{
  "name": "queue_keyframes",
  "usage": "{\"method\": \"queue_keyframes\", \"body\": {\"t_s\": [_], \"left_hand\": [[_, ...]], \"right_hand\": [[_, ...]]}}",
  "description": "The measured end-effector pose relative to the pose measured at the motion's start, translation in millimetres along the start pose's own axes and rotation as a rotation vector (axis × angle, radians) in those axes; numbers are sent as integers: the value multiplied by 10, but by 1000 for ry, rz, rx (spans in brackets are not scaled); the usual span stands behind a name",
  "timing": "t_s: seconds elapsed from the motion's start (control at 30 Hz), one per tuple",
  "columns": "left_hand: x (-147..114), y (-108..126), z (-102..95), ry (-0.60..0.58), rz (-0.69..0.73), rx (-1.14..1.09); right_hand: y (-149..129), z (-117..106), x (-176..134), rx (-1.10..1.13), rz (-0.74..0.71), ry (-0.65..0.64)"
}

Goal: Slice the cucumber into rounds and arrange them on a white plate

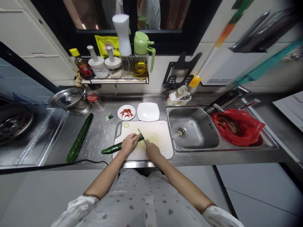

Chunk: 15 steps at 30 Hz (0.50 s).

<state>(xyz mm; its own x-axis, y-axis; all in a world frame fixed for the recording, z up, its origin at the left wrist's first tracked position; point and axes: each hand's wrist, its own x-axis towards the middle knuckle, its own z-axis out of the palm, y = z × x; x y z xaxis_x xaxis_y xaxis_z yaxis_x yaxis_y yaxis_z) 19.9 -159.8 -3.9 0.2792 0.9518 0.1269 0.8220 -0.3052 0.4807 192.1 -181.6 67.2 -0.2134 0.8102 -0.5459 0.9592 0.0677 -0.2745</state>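
Observation:
My left hand (129,143) is closed over a dark green cucumber (112,148) that lies across a white cutting board (163,148). The cucumber's uncut end sticks out past the board's left edge. In my right hand (152,150) is a kitchen knife (142,135), its blade touching the cucumber's right end just beside my left fingertips. One pale round cucumber slice (126,125) rests near the board's top left corner. A second whole cucumber (80,137) lies on the counter to the left.
Behind the board stand a plate of chopped red pieces (126,113) and a white square plate (148,112). To the right is a sink (194,129) with a red plastic bag (239,127) beside it. A lidded pot (71,100) and a jar (95,101) sit at back left, near a condiment shelf (118,81).

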Motion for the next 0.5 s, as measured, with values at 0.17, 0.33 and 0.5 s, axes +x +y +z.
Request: {"method": "queue_keyframes", "body": {"t_s": [0.17, 0.33, 0.5], "left_hand": [[7, -23, 12, -9, 7, 5], [4, -12, -2, -13, 4, 15], [10, 7, -23, -19, 2, 12]], "right_hand": [[-46, -9, 118, -4, -10, 27], [-92, -43, 211, 22, -22, 20], [-46, 5, 125, 4, -7, 29]]}}
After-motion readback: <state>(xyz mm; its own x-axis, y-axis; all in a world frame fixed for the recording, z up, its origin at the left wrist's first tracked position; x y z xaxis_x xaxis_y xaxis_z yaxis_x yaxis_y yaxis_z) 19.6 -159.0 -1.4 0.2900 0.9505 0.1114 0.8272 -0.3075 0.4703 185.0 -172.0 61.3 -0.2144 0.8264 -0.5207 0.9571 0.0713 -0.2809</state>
